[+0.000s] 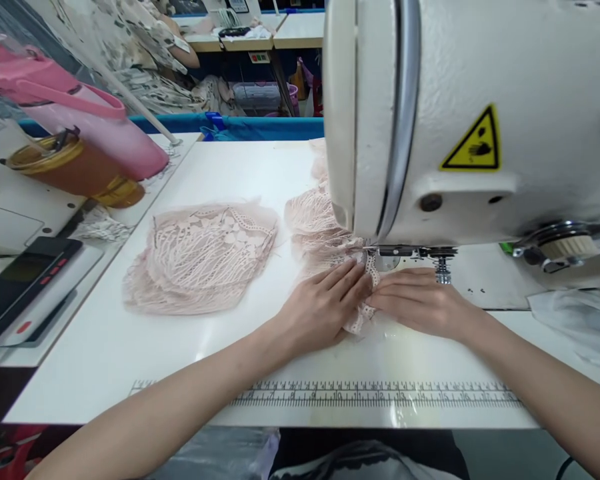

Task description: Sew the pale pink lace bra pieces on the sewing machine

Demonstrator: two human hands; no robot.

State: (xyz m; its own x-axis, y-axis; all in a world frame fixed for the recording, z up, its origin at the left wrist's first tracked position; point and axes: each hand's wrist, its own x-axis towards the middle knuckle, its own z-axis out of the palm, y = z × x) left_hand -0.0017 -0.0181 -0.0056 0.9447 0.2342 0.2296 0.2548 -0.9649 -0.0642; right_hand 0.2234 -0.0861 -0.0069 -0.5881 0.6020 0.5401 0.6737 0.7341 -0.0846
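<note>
Pale pink lace fabric (313,217) lies under the needle area of a white sewing machine (460,87), partly hidden behind the machine head. My left hand (323,307) rests flat on this lace, its fingers stretched forward close to the presser foot (375,252). From the other side, my right hand (425,303) meets the lace edge with fingers held together; the fingertips seem to pinch it, though the thumb is largely hidden. Left of the machine, a separate stack of pink lace pieces (205,260) lies on the white table (260,360), apart from both hands.
A printed ruler scale (340,395) runs along the table's front edge. On the left stand a pink bottle (105,127) and an amber cup (75,167), with a black and white device (35,293) nearer. White material (575,320) lies at right. Another person's arm (183,50) shows behind.
</note>
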